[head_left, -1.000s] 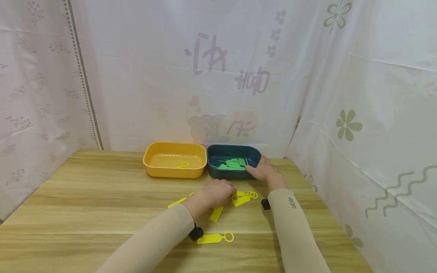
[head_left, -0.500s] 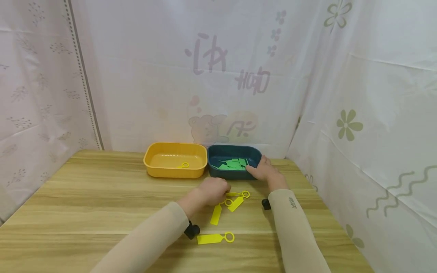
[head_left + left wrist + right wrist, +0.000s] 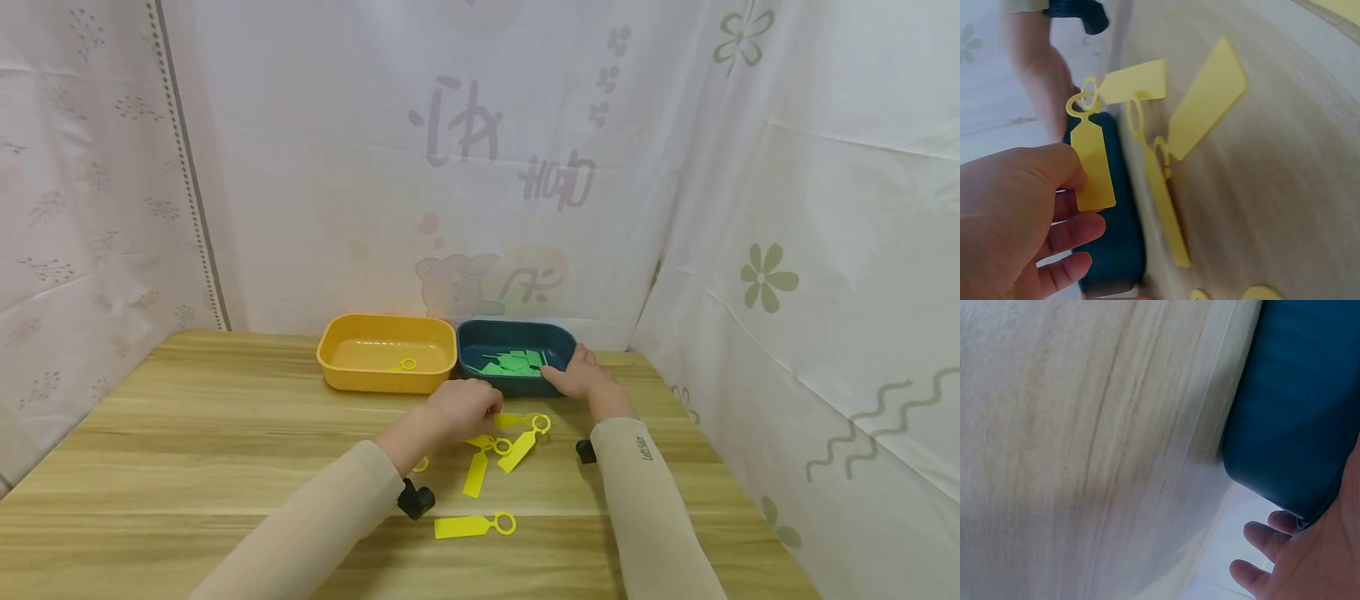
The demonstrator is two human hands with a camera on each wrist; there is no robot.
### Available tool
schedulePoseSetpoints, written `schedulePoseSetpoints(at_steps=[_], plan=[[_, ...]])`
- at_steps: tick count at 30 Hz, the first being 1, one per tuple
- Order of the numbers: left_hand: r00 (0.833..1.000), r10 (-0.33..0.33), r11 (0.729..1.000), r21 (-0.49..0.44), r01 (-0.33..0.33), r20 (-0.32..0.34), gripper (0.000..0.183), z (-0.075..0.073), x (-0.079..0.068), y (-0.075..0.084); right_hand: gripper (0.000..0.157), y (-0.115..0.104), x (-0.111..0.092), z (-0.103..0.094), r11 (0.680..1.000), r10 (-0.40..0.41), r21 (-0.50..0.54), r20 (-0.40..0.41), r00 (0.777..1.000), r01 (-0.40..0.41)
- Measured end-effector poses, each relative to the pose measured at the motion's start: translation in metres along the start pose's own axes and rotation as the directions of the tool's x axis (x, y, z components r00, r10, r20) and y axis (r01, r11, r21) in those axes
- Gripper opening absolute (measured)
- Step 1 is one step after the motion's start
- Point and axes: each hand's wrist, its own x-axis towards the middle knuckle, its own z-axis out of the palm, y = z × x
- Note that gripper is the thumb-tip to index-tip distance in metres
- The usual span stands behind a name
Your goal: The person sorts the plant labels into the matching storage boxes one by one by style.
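My left hand [image 3: 459,407] is over the table in front of the boxes. In the left wrist view it pinches a yellow ring-ended tag [image 3: 1093,165] between thumb and fingers; the ring overlaps the ring of another yellow tag [image 3: 1135,82]. Close below the hand are more such tags, one lying at a slant [image 3: 475,475]. My right hand [image 3: 587,382] holds the right end of the dark teal box [image 3: 517,387], thumb over its rim and fingers along the outside. Green flat pieces [image 3: 513,362] lie inside that box.
A yellow box [image 3: 386,382] stands against the teal box's left side, with one yellow ring-ended tag [image 3: 407,364] inside. Nearer on the wooden table [image 3: 225,433] lies a single yellow tag [image 3: 461,527]. Another ring [image 3: 421,465] shows beside the left wrist. A printed curtain [image 3: 337,167] hangs behind.
My left hand has moved a little left and away from me. The tags beside it have shifted slightly, and a ring has come into sight by the wrist. My right hand has stayed put.
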Motion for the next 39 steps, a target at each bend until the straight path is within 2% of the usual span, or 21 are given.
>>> schedulePoseSetpoints(at_steps=[9,17,26,34,39], plan=[[0.996,0.032,0.995,-0.087,-0.040,-0.084,0.010,-0.021,-0.009,-0.005,0.116,-0.003,-0.004,0.000,1.000,0.010,0.005,-0.005,1.000,-0.009],[0.989,0.050,0.991,-0.116,-0.067,-0.140,0.013,-0.034,-0.015,-0.013,0.116,-0.001,-0.003,0.001,1.000,0.001,-0.001,-0.006,1.000,-0.001],[0.982,0.004,0.983,-0.181,-0.039,-0.190,0.014,-0.052,-0.020,-0.019,0.119,-0.001,-0.002,-0.002,1.000,-0.004,-0.001,-0.013,1.000,0.004],[0.982,-0.033,0.975,-0.222,-0.009,-0.184,0.016,-0.062,-0.024,-0.027,0.118,0.001,0.000,0.001,1.000,0.010,-0.014,0.004,1.000,-0.010],[0.975,-0.041,0.974,-0.228,-0.011,-0.220,0.016,-0.068,-0.027,-0.034,0.117,0.000,0.000,0.002,1.000,0.017,0.000,-0.004,1.000,-0.017]])
